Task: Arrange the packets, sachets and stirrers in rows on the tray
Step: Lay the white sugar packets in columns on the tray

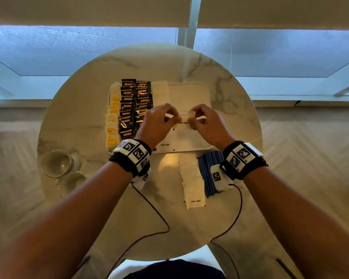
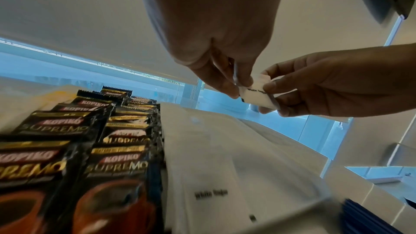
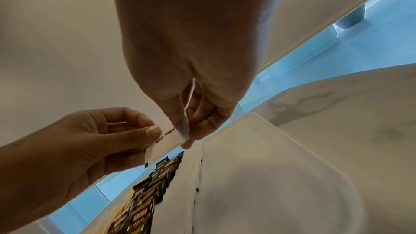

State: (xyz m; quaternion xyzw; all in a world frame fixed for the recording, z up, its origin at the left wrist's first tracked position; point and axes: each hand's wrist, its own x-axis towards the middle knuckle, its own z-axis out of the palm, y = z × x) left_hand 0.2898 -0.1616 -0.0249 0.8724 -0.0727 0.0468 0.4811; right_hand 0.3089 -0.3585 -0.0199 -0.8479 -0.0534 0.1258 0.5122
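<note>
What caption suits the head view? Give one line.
Both hands, left and right, pinch a sugar sachet above the tray.

Coffee packets (image 1: pixel 135 106) on tray (image 1: pixel 191 88) left part; sugar sachets (image 1: pixel 192 183), stirrers (image 1: pixel 209 174) on table (image 1: pixel 85 109) nearer me, right.

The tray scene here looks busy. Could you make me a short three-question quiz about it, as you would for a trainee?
1. True or false: both hands pinch one white sugar sachet above the tray.
2. Which things lie on the table, not on the tray? A) black coffee packets B) blue stirrers C) yellow-and-white sachets
3. Fill in: the coffee packets stand in ___ rows.

Key: 1 true, the left hand and the right hand each pinch an end of it. 2 B, they lie near the tray's front edge, beside spare sugar sachets. 3 two.
</note>
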